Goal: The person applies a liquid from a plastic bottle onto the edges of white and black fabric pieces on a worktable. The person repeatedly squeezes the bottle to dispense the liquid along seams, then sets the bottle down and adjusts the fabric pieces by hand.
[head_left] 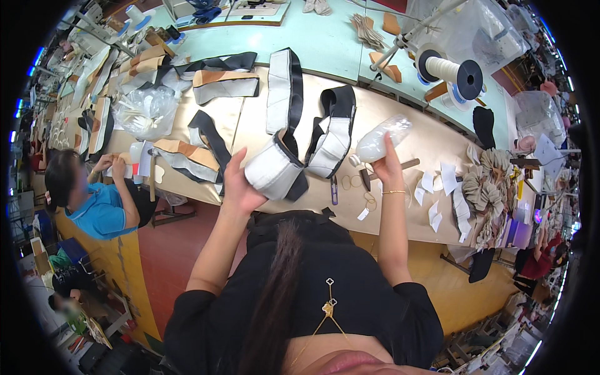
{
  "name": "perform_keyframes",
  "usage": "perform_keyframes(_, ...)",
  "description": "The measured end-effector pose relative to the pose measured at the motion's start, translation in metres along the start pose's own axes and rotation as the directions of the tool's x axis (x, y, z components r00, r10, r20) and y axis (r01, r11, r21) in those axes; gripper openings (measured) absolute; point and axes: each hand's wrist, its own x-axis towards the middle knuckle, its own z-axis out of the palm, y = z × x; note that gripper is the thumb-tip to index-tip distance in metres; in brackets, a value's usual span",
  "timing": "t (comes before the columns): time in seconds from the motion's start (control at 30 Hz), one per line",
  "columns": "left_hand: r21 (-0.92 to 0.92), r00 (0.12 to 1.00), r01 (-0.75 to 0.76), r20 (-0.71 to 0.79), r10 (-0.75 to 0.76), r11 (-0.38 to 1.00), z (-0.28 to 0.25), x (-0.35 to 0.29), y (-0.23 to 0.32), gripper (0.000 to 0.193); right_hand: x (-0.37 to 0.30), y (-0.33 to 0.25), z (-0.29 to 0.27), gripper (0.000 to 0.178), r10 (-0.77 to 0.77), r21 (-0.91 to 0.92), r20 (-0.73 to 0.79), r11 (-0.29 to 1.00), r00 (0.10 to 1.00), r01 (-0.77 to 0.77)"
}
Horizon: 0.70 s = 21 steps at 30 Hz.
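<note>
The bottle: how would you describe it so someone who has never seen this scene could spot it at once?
Start at the tan-topped worktable in front of the person, then find the person's right hand above it. The bottle is in that hand, cap toward the lower left. Its cloudy, see-through body sets it apart from the opaque grey-and-black piece on its left.

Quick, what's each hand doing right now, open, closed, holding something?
Left hand: closed, holding a white-and-black fabric piece.
Right hand: closed, holding a translucent plastic bottle.
</note>
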Motion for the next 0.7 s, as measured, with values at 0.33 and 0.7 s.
perform_keyframes(0.33, 0.311, 0.978, -0.116, 0.199, 0.055, 0.943, 0.07, 0.05, -0.013, 0.047, -0.101, -0.075, 0.108, 0.077, -0.775, 0.023, 0.187, 0.618, 0.604, 0.786)
perform_keyframes(0.7, 0.49, 0.95, -0.303, 0.223, 0.219, 0.818, 0.105, 0.033, -0.043, 0.04, -0.138, -0.052, 0.176, 0.087, -0.85, -0.261, 0.442, 0.183, 0.286, 0.948)
